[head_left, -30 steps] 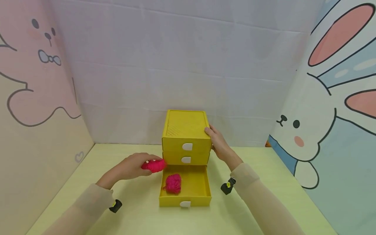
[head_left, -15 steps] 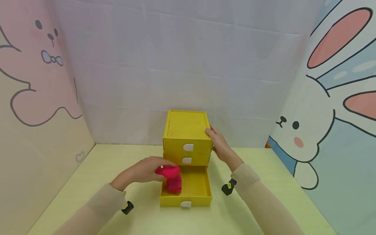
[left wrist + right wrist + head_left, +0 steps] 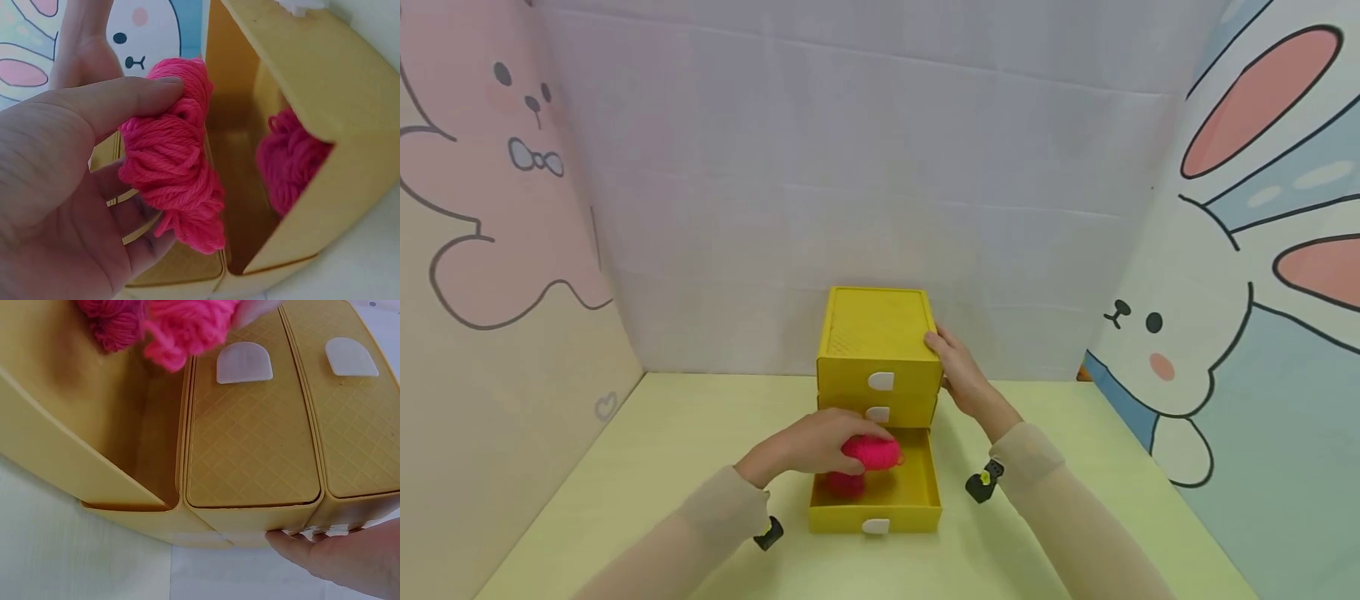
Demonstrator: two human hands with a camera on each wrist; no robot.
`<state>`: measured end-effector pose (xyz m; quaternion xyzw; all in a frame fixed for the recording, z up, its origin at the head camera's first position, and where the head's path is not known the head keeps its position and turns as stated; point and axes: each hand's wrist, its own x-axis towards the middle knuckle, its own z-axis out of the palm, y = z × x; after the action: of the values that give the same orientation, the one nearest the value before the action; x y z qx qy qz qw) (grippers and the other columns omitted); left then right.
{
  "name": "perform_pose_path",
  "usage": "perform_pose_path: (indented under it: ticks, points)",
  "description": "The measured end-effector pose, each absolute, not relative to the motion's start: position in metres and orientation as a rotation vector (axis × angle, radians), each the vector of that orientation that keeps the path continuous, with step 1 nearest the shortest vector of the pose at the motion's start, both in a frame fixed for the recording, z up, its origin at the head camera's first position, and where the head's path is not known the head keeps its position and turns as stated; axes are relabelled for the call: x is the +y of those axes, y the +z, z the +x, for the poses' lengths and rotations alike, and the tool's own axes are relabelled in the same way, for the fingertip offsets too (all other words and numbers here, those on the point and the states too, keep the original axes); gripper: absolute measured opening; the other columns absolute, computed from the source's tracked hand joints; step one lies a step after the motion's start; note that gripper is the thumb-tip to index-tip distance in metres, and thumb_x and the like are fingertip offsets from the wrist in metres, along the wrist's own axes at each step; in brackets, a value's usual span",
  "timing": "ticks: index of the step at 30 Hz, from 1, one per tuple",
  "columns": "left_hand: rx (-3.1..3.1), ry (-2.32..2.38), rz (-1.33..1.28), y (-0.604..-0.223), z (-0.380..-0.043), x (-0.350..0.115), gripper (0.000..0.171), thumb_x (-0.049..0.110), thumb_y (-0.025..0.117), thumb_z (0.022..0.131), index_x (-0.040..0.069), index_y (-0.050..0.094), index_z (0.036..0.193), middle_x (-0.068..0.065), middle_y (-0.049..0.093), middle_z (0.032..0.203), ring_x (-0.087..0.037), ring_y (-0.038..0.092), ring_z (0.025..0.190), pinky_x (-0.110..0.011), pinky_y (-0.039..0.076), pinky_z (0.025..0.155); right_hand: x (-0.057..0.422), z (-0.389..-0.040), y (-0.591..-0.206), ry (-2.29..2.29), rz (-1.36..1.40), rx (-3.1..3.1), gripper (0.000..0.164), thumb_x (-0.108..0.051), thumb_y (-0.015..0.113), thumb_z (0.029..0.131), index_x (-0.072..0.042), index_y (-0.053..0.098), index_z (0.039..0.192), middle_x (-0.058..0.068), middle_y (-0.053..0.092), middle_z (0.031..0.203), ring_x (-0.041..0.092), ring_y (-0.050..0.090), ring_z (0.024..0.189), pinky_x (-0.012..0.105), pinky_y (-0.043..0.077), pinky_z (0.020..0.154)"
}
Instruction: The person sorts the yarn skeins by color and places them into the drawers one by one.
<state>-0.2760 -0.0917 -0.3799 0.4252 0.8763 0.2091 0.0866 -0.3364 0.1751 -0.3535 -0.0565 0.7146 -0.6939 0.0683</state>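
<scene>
My left hand point(image 3: 831, 442) pinches a bright pink skein of yarn point(image 3: 172, 156) between thumb and fingers, over the pulled-out bottom drawer point(image 3: 913, 479). A darker pink bundle of yarn point(image 3: 290, 159) lies inside that drawer at its left side, partly covered by the held skein in the head view. The yellow drawer cabinet point(image 3: 880, 321) stands behind, its two upper drawers pushed in, each with a white tab handle. My right hand point(image 3: 962, 371) rests against the cabinet's right side, thumb at the top edge; in the right wrist view its fingers lie along that side.
The cabinet stands on a pale yellow-green table point(image 3: 715, 425) close to a white cloth backdrop point(image 3: 880, 167). Cartoon panels flank it on both sides, with a rabbit point(image 3: 1187, 358) on the right. The open drawer's front wall point(image 3: 910, 521) stands up toward me.
My left hand has carried the held skein rightward from beside the drawer to above its middle, passing over the other yarn. My right hand stays at the cabinet's side.
</scene>
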Motion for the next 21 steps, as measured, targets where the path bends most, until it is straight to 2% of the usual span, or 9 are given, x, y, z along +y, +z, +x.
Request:
perform_pose_path:
  ticks: [6, 12, 21]
  points:
    - [2.599, 0.565, 1.288, -0.383, -0.278, -0.073, 0.044, 0.022, 0.082, 0.094, 0.027, 0.072, 0.137, 0.01, 0.071, 0.122, -0.01, 0.059, 0.101, -0.029, 0.054, 0.089, 0.175, -0.336, -0.352, -2.083, -0.191, 2.164, 0.065, -0.038, 0.04, 0.116, -0.023, 0.014, 0.173, 0.013, 0.031, 0.172, 0.037, 0.043, 0.149, 0.06, 0.035, 0.123]
    - [2.614, 0.478, 1.252, -0.392, -0.282, -0.059, 0.046, 0.027, 0.084, 0.093, 0.032, 0.072, 0.137, 0.011, 0.068, 0.118, -0.01, 0.055, 0.102, -0.028, 0.053, 0.091, 0.175, -0.336, -0.35, -2.075, -0.184, 2.169, 0.065, -0.04, 0.041, 0.116, -0.023, 0.015, 0.173, 0.012, 0.03, 0.173, 0.035, 0.041, 0.15, 0.059, 0.033, 0.124]
    - [2.618, 0.406, 1.249, -0.407, -0.287, -0.04, 0.05, 0.03, 0.085, 0.093, 0.036, 0.07, 0.139, 0.012, 0.069, 0.126, -0.01, 0.058, 0.108, -0.03, 0.053, 0.099, 0.175, -0.336, -0.351, -2.07, -0.2, 2.163, 0.064, -0.039, 0.039, 0.116, -0.023, 0.014, 0.173, 0.013, 0.029, 0.173, 0.036, 0.041, 0.15, 0.061, 0.032, 0.124]
